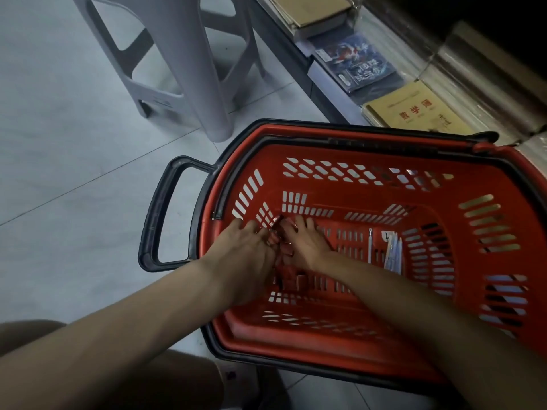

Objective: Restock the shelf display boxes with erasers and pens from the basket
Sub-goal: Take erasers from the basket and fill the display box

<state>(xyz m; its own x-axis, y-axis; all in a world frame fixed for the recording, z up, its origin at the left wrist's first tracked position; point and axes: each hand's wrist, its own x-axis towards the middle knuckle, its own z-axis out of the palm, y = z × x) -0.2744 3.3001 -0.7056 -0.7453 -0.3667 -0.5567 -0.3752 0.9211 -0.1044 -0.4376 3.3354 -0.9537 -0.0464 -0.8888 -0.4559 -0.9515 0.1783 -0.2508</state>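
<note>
Obs.: left hand (248, 253) and right hand (306, 244) are both down on the basket floor, side by side. Fingers are stretched forward, not clenched, walling in a small heap of red erasers (281, 247) (erasers going by the task; too blurred to confirm). It reads as a two-handed scoop, since one hand would likely scatter such small, loose pieces. Cannot tell whether any piece is already caught under a palm.

Pens (393, 253) lie untouched on the basket floor to the right, well apart from both hands. Red basket (384, 149) sits on the tiles, close against the low shelf (331, 93), presumably to keep each carry short. Display boxes are not in view. Grey stool (177, 69) stands beyond the basket.
</note>
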